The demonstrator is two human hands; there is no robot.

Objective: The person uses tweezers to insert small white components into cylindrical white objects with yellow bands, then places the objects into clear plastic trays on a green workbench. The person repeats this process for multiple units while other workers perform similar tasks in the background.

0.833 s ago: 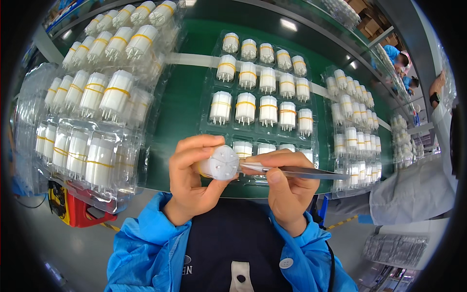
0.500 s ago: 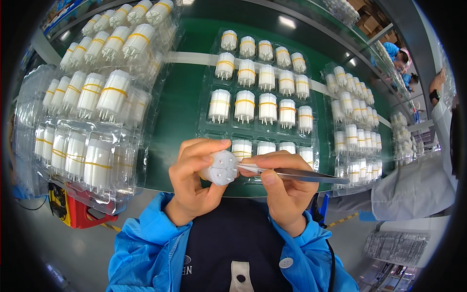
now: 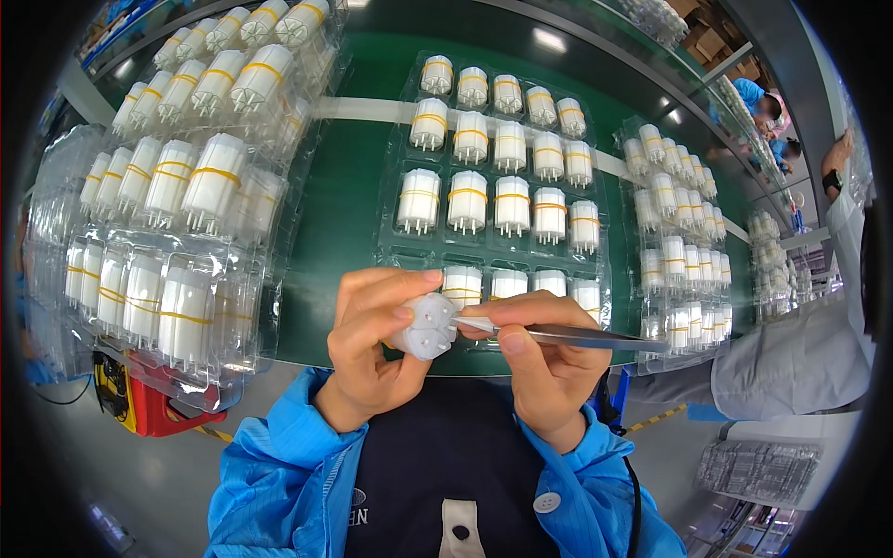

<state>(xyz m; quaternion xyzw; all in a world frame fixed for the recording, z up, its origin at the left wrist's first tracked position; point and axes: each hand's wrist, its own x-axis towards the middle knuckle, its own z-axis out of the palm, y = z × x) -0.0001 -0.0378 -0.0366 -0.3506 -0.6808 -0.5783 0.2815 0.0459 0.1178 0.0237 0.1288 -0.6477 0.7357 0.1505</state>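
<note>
Left hand (image 3: 370,337) is gripping the white plastic cylinder (image 3: 428,325) near the clear plastic tray (image 3: 423,251), pronged end out, probably so the right hand (image 3: 551,365), fingers (image 3: 535,305) pinching silver metal tweezers (image 3: 581,337), is getting in easier.

The white cylinder (image 3: 428,327) is now turned and a little lower.
Compared with the earliest picture, its end face is rotated, so the small dots on it sit in other places. On the left hand (image 3: 374,337), the index fingertip is further right, and the middle fingertip is lower. The thumb of the right hand (image 3: 551,352) and the pale tips of the tweezers (image 3: 586,337) are slightly further left.
</note>
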